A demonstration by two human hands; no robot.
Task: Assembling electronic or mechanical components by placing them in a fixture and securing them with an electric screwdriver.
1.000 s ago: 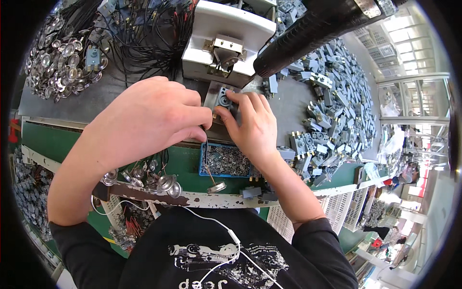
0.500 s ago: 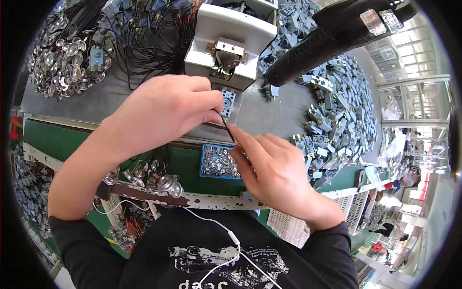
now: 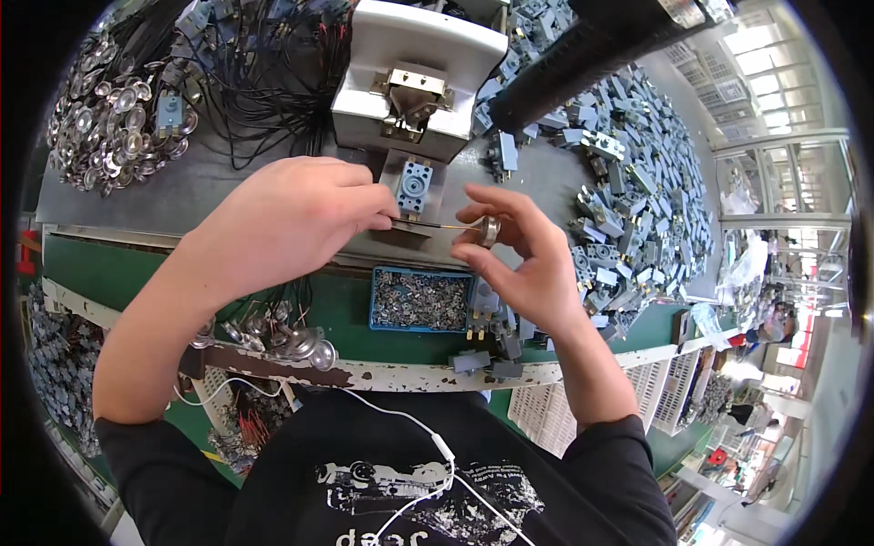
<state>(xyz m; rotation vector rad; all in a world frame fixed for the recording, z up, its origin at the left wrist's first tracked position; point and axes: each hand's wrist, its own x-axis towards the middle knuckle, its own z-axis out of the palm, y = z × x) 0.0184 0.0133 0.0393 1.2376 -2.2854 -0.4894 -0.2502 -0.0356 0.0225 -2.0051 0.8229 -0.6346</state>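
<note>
My left hand [image 3: 296,214] pinches the end of a thin black sleeve [image 3: 417,223] between thumb and fingertips. A thin copper-coloured wire or tube [image 3: 458,227] runs out of the sleeve to a round metal cap [image 3: 490,231]. My right hand [image 3: 539,268] grips that cap between thumb and fingers, its palm turned left. Just beyond the sleeve a blue-grey switch-like block [image 3: 414,188] with a ringed round face and brass tabs lies on a metal plate. Whether the sleeve touches the block I cannot tell.
Behind the block stands a white bench machine [image 3: 414,68]; a black tube [image 3: 574,68] slants in beside it. Round metal caps [image 3: 118,123] and black leads [image 3: 264,100] pile up left, grey blocks [image 3: 637,191] right. Nearer is a blue tray [image 3: 373,300] of small metal parts.
My right hand has moved up and turned, so the metal cap and copper-coloured piece now show. The sleeve has swung from slanting to nearly level. My left hand keeps its pinch.
</note>
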